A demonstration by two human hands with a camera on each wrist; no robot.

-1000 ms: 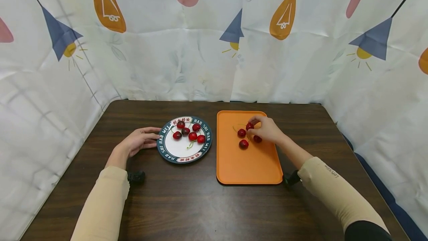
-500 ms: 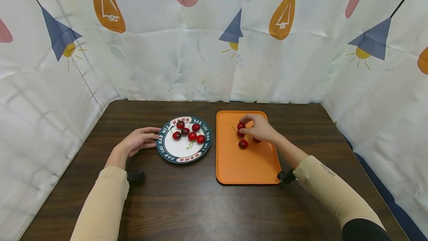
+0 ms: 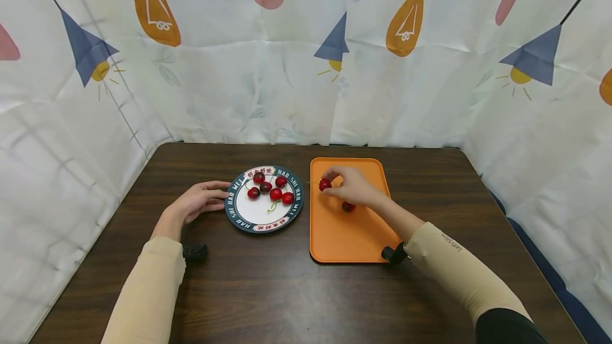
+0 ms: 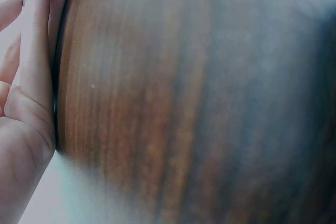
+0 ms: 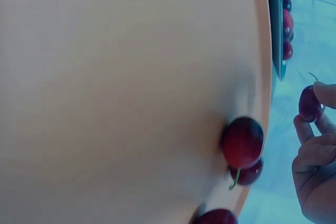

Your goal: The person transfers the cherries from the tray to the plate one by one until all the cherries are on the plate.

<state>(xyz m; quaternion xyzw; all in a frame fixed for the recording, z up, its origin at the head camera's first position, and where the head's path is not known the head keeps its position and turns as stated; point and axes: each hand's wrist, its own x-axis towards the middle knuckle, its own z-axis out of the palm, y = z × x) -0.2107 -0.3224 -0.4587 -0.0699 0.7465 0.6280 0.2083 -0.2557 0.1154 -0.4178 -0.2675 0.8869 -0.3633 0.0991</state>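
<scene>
R hand (image 3: 351, 185) has shifted left over the orange tray (image 3: 334, 243) since the earlier frame, its pinched cherry (image 3: 325, 184) now nr the tray's L edge. L hand (image 3: 203, 200): fingers fairly straight, touching the L rim of the plate (image 3: 246, 214). Plate & tray sit toward the desk's (image 3: 268, 291) far edge. Prog: six cherries (image 3: 275, 194) on plate, one in hand, three cherries (image 5: 242, 142) left on tray; looks over half done.
</scene>
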